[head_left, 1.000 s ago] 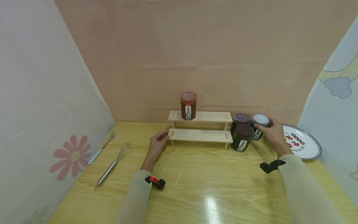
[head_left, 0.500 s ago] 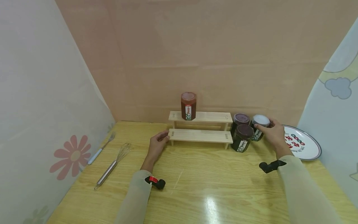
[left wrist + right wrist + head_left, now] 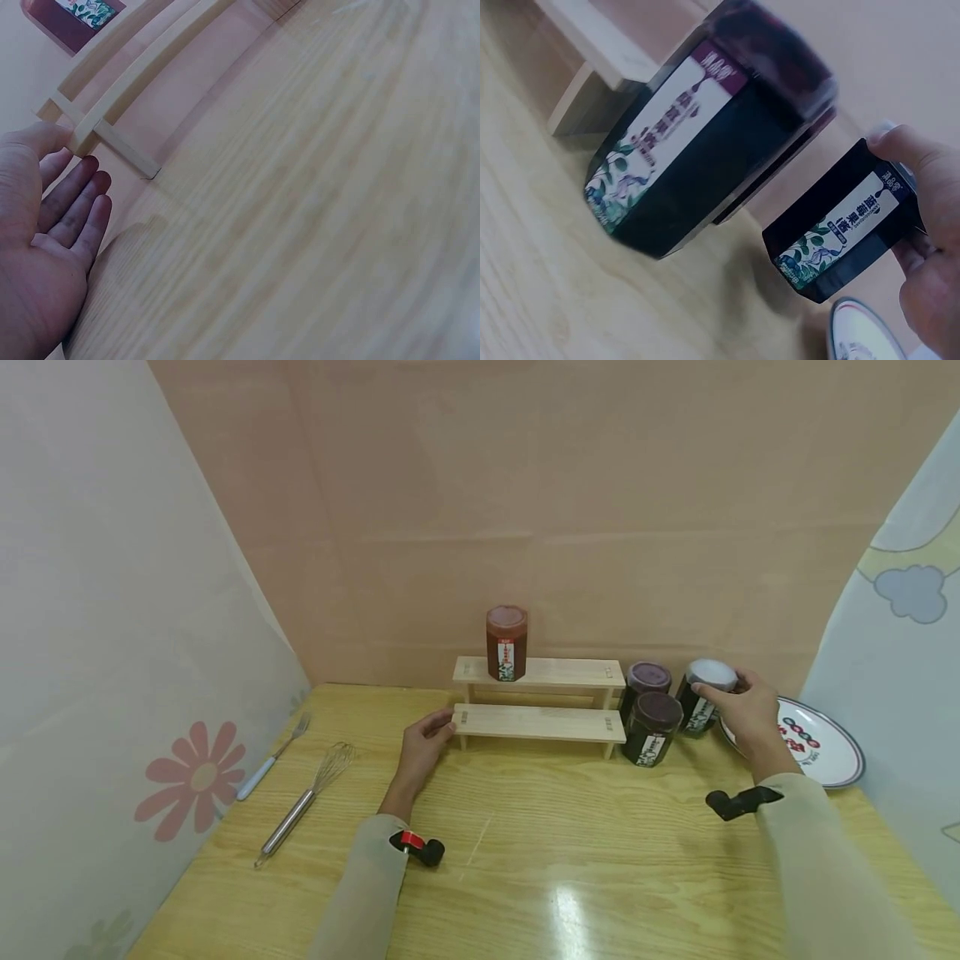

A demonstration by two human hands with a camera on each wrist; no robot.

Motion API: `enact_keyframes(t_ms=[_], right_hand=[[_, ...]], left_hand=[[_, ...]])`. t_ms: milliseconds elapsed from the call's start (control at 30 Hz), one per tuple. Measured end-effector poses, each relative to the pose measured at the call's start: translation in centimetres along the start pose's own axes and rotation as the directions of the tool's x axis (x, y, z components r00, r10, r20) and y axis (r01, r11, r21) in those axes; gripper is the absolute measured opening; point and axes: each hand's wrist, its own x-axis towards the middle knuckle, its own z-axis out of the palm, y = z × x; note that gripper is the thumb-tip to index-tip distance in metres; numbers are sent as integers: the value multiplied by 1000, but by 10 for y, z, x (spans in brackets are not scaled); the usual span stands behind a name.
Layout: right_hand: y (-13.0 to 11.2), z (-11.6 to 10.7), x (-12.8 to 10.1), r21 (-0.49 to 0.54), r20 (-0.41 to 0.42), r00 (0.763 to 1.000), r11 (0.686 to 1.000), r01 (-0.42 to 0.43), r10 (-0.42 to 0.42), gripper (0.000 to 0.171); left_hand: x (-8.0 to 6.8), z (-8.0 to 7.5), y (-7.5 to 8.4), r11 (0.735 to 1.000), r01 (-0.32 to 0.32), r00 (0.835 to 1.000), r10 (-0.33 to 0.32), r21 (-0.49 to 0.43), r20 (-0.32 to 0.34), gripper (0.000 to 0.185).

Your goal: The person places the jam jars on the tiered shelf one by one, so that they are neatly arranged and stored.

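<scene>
Dark hexagonal jar with pale lid (image 3: pixel 705 693): right of centre in the head view, lifted clear of the yellow wooden table (image 3: pixel 525 827), gripped near the lid by the right hand (image 3: pixel 750 714). Two dark purple-lidded jars (image 3: pixel 651 727) just left of it; patterned white plate (image 3: pixel 821 747) behind the hand, partly hidden. Two-step pale wooden rack (image 3: pixel 538 722) at centre bears a red-brown jar (image 3: pixel 506 643). Left hand (image 3: pixel 422 752), fingers relaxed, touches the rack's left end.

Bare left hand (image 3: pixel 422 745) and right hand (image 3: pixel 750 717), no rings or gloves. Long pale beige sleeves (image 3: pixel 360 893) down to both wrists. Small black camera mount (image 3: pixel 738 802) strapped at each wrist, the left one (image 3: pixel 417 847) marked with red.
</scene>
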Motion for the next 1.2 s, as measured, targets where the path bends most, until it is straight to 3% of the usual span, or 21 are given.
enact_keyframes(t_ms=[167,333,633,1200], right_hand=[[-11,-10,-2,7,-11,999,999,38,-38,84],[-29,-21,-1,-12,-20,999,999,30,-31,86],[-57,-27,-3,-7,-27,999,1000,21,-21,90],[-104,-3,-8,81,-19,996,993,89,-88,87]], left_hand=[[1,0,2,1000,25,1000,-25,6,15,40],[-1,1,3,1000,-11,1000,11,4,6,38],[-3,0,5,1000,-10,1000,10,25,-7,35],[-4,1,6,1000,13,1000,-13,20,2,40]])
